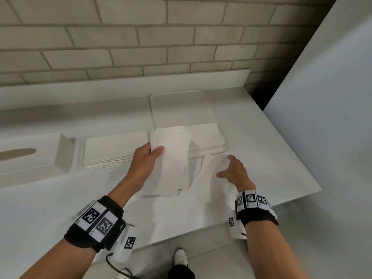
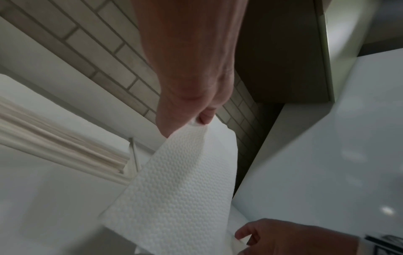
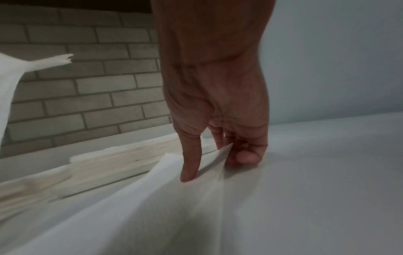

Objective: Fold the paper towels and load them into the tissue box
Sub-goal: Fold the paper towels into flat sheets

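Note:
A white embossed paper towel (image 1: 169,162) hangs lifted over the table; my left hand (image 1: 155,151) pinches its top corner between thumb and fingers, seen close in the left wrist view (image 2: 200,119) with the towel (image 2: 174,189) draping down. The sheet's lower part (image 3: 130,207) runs onto the table to my right hand (image 1: 224,167). There the thumb presses down on it and curled fingers hold its raised edge (image 3: 218,162). The white tissue box (image 1: 26,156) with an oval slot stands at the far left.
A stack of folded towels (image 1: 112,150) lies in a shallow tray beside the box. Another stack (image 1: 203,135) sits in a white tray (image 1: 181,105) behind the lifted towel. A brick wall runs behind, a white panel (image 1: 322,117) stands at the right, and the table's front edge (image 1: 181,236) is near.

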